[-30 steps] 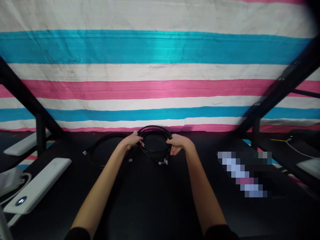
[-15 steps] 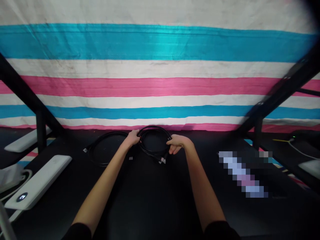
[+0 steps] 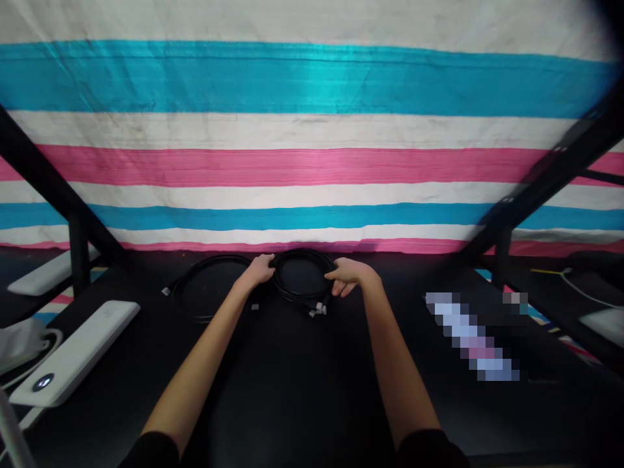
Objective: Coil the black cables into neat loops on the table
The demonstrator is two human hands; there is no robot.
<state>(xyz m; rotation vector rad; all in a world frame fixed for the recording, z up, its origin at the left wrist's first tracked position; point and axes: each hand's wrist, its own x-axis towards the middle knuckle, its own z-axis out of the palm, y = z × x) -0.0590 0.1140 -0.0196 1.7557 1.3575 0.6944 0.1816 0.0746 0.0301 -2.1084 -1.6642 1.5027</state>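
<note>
A coiled black cable (image 3: 302, 257) with silver plugs rests on the black table (image 3: 292, 377), far from me near the striped cloth. My left hand (image 3: 257, 272) pinches the coil's left side, fingers closed on it. My right hand (image 3: 348, 275) grips the coil's right side, fingers curled around the strands. The plug ends (image 3: 318, 309) hang at the coil's near edge between my hands. A second loose black cable loop (image 3: 205, 289) lies flat just left of my left hand, with a plug at its left end.
Two white power banks (image 3: 73, 354) (image 3: 49, 274) lie at the left with a white cord. Black frame struts (image 3: 43, 188) (image 3: 550, 175) slant at both sides. A blurred patch (image 3: 472, 331) sits on the right; a white cable (image 3: 580, 289) lies at the far right.
Both hands stay on the coil, which has tilted down a little toward the table. My right hand has shifted slightly along its right side.
</note>
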